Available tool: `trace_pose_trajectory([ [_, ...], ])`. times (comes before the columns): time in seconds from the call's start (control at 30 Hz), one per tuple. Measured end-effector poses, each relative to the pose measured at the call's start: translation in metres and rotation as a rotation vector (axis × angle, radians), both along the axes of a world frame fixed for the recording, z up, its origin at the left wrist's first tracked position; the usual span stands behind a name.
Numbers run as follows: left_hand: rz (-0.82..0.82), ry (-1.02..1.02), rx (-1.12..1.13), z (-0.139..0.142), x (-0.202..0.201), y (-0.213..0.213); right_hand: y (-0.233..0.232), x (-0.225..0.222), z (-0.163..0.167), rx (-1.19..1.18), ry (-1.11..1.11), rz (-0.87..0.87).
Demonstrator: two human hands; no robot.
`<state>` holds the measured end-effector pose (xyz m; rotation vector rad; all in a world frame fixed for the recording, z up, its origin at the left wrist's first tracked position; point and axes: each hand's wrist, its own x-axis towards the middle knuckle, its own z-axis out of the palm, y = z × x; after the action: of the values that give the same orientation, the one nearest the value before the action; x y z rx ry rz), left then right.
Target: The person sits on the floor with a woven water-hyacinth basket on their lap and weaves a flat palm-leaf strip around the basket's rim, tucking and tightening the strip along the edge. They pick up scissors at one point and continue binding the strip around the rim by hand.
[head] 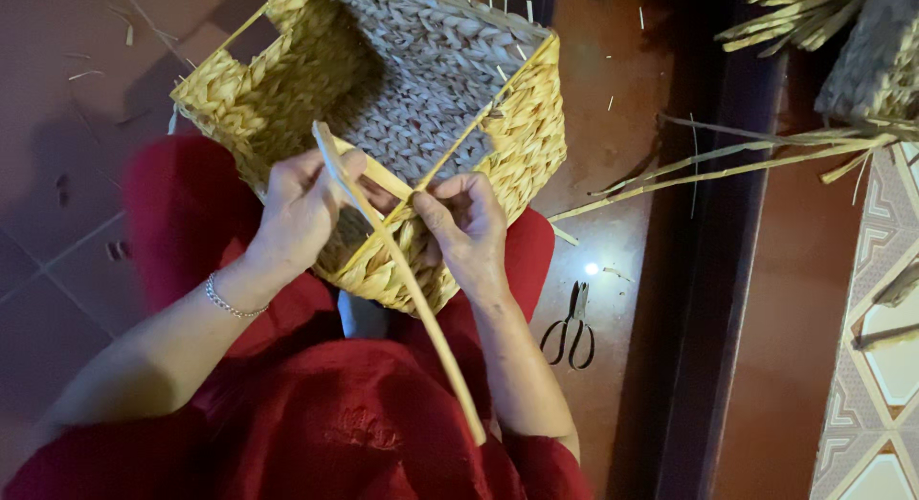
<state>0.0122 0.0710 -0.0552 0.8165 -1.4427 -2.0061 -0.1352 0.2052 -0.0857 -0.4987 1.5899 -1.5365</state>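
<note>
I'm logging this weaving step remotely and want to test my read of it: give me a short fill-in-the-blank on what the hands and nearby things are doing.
1. Both hands, left hand and right hand, work a long flat pale straw strip at the rim of the square woven straw ____.
2. The basket rests on the person's ____ clothed lap.
3. On the floor right of the lap lie dark ____.
4. The left wrist wears a silver ____.

Missing words: basket; red; scissors; bracelet

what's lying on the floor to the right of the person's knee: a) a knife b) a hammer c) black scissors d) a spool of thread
c, a pair of black scissors lies on the reddish floor beside the right hand, which works a straw strand into the woven basket together with the left hand.
</note>
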Motion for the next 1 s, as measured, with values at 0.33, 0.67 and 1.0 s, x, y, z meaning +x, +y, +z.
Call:
trace_pose_trajectory([
  [0.33,0.335,0.339,0.393,0.011,-0.007,-0.045,-0.011,0.006,-0.005,-0.200,0.095,-0.067],
  [0.67,0.481,0.450,0.188,-0.003,0.007,-0.085,-0.005,0.009,-0.003,-0.117,0.086,-0.068],
  [1.0,0.261,-0.028,-0.367,-0.003,0.027,-0.128,0.014,0.009,0.005,-0.243,0.513,0.095],
])
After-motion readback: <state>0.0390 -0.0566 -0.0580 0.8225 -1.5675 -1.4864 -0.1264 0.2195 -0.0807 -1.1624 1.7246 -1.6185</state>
